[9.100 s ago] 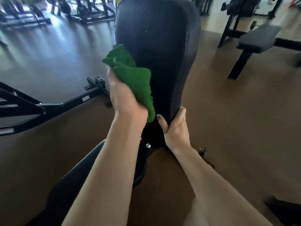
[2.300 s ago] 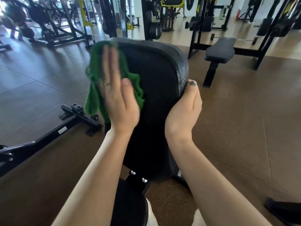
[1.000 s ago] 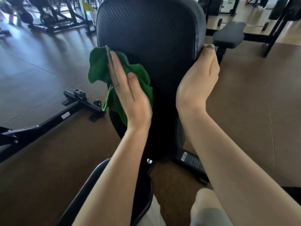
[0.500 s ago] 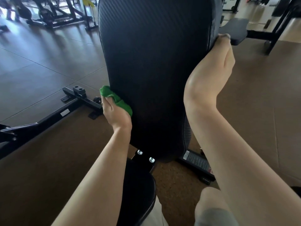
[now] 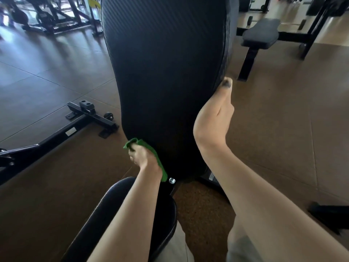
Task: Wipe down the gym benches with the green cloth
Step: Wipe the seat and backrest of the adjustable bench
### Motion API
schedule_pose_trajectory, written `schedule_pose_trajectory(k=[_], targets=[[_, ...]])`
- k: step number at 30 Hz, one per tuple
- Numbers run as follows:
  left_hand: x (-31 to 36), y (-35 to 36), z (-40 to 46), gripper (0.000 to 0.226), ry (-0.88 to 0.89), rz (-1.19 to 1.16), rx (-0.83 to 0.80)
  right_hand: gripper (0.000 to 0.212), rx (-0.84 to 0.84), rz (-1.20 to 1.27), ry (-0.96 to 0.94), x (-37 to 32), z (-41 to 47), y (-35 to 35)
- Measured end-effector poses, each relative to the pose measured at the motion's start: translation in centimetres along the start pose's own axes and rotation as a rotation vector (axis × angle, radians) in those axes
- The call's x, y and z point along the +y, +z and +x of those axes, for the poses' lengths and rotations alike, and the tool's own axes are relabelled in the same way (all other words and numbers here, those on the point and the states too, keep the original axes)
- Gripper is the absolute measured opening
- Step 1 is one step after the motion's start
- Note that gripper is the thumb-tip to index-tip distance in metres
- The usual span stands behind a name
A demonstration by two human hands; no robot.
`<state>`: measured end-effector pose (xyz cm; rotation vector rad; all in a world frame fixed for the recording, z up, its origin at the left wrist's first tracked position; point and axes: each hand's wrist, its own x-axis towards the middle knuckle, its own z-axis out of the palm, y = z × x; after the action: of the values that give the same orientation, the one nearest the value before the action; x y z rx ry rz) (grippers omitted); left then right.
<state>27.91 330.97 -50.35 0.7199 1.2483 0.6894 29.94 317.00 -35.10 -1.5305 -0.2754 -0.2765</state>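
Now the wiping of the backrest (image 5: 166, 72) is judged to be well along, with the green cloth (image 5: 151, 154) pressed against the lower left edge of the pad, just above the bolt (image 5: 171, 180) at the hinge. The cloth is bunched in the left hand (image 5: 144, 157), fingers curled round it, the knuckles turned outward and the forearm stretched forward over the seat (image 5: 120, 220). The backrest is steadied on its other side by the right hand (image 5: 213, 120): the thumb is laid up along the pad's right edge, while the fingers are hidden behind it, so a grasp round the edge is likely but not fully seen. The wrist is bent back and the arm reaches in from the lower right. What seems called for next is a sweep across the bottom of the pad or down onto the seat, which looks untouched at present. A second bench (image 5: 260, 33) is seen well apart at the upper right, presumably to be wiped later.
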Motion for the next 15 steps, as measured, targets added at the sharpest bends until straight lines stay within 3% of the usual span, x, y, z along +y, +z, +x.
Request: schedule_pose_trajectory(k=[3, 8, 13, 15], targets=[[1.3, 1.2, -5.5, 0.059, 0.178, -0.019, 0.0, 0.052, -0.005, 0.011, -0.012, 0.0, 0.0, 0.0], [-1.1, 1.4, -14.6, 0.057, 0.669, 0.011, -0.213, 0.047, 0.003, 0.046, 0.004, -0.2, -0.2, -0.2], [-2.1, -0.6, -10.0, 0.055, 1.079, 0.156, -0.329, 0.049, -0.046, 0.091, 0.004, -0.3, -0.3, -0.6], [-0.9, -1.0, -5.7, 0.056, 1.065, 0.199, -0.278, 0.048, -0.041, 0.107, -0.001, -0.2, -0.4, -0.6]])
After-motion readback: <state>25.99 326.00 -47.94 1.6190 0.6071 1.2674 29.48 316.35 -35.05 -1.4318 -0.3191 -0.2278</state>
